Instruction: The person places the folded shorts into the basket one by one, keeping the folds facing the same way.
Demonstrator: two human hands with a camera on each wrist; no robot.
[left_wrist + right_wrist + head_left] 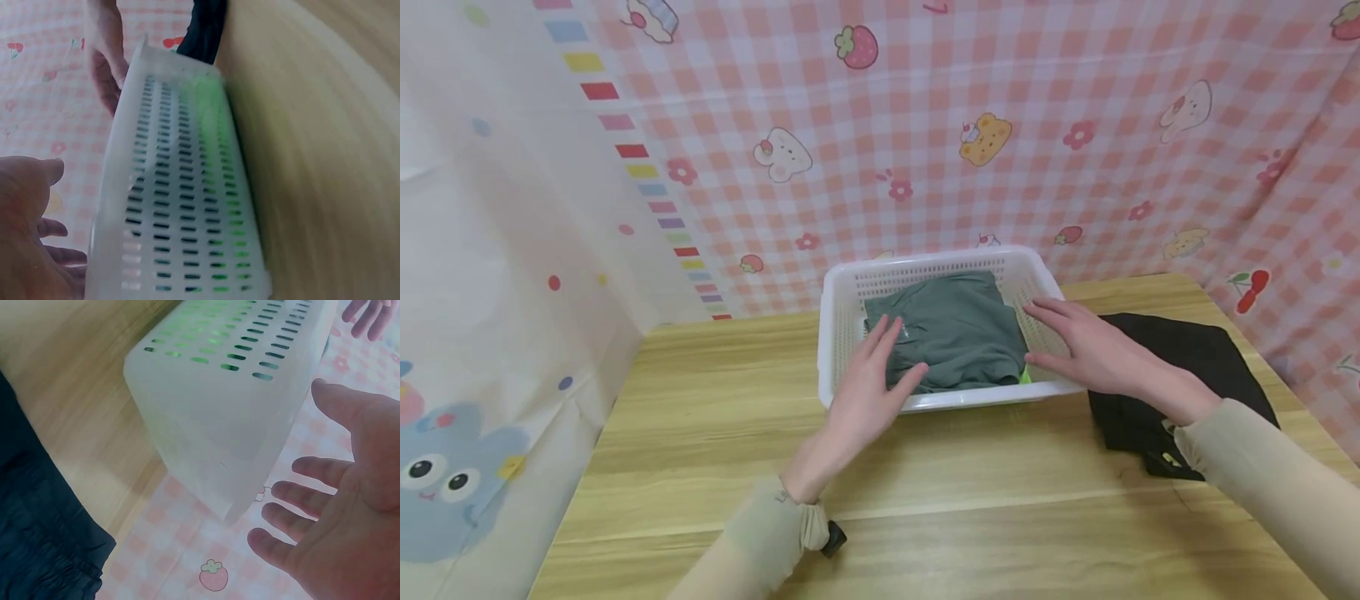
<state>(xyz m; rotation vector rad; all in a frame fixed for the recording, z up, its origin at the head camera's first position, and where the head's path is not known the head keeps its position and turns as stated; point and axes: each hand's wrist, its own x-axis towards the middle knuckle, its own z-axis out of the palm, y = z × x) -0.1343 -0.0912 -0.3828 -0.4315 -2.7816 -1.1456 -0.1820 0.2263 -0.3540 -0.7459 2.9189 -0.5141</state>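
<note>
A folded grey-green garment (955,329) with a gathered edge lies in a white plastic basket (835,333) with slotted walls. Something bright green peeks out under it and shows through the slots in both wrist views. My left hand (867,387) hovers over the basket's front left, fingers spread and nothing held. Over the right end of the basket is my right hand (1086,346), its fingers extended toward the garment and the palm bare in the right wrist view. A black garment (1187,358) lies on the table just right of the basket, partly hidden by the right forearm.
The wooden table (715,417) runs back to a pink checked cloth (880,150) hanging behind the basket. White printed cloth (490,208) hangs along the left side. A dark band piece (833,539) shows at the left wrist.
</note>
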